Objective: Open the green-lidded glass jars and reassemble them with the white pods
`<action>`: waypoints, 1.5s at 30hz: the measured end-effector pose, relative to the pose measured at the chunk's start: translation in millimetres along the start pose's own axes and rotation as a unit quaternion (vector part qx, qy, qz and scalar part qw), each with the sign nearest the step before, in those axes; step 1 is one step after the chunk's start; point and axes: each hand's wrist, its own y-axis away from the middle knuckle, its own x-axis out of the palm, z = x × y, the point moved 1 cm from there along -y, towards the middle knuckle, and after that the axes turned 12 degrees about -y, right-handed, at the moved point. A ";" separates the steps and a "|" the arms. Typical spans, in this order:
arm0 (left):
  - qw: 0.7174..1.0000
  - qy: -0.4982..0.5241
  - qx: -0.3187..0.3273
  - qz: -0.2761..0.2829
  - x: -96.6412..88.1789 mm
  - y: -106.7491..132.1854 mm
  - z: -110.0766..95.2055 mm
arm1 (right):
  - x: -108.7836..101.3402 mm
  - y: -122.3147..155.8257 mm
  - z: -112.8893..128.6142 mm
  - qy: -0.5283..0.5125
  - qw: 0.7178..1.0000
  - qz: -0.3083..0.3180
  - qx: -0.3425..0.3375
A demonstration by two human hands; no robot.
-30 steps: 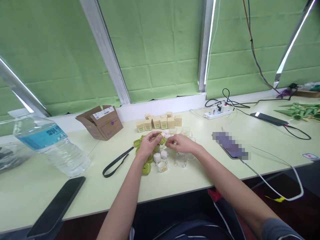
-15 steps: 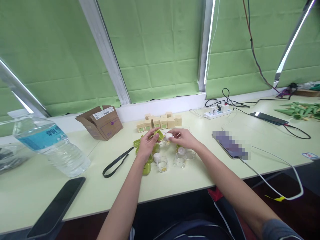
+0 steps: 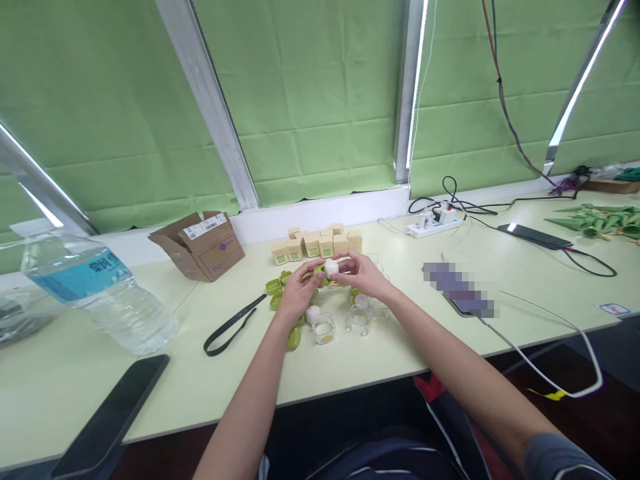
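Observation:
My left hand (image 3: 299, 291) is closed on a small green plastic shell (image 3: 319, 269), its fingers hiding part of it. Pinched in my right hand (image 3: 364, 275) is a small white rounded block (image 3: 331, 269), which meets the shell; I cannot tell whether it sits inside. Below the hands lie several green shells (image 3: 273, 287), another white piece (image 3: 313, 314) and clear plastic cases (image 3: 324, 329). A second clear case (image 3: 358, 323) stands to the right, with a white piece close behind it.
Behind the hands are several small cream boxes (image 3: 312, 245). A cardboard box (image 3: 203, 247), black strap (image 3: 230, 327), water bottle (image 3: 100, 287) and dark phone (image 3: 113, 413) are on the left. Rightward lie a phone (image 3: 457, 290) with a white cable and a power strip (image 3: 434, 227).
My right hand has shifted slightly left, bringing the white block up against the green shell. Earlier, a gap separated the two pieces.

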 end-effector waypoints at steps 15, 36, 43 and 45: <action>0.998 -0.052 0.004 -0.031 0.2 2.4 0.5 | 3.9 4.7 -7.0 0.078 0.992 -0.028 -0.097; 0.943 -0.314 0.102 -0.052 3.3 5.9 -1.2 | 16.8 4.8 -17.0 0.348 0.881 0.004 -0.322; 0.965 -0.245 0.089 -0.032 3.0 5.2 1.7 | 13.4 4.2 -15.0 0.358 0.886 -0.002 -0.296; 0.975 -0.206 0.081 -0.029 1.8 5.1 3.5 | 10.7 3.9 -12.1 0.340 0.893 -0.010 -0.296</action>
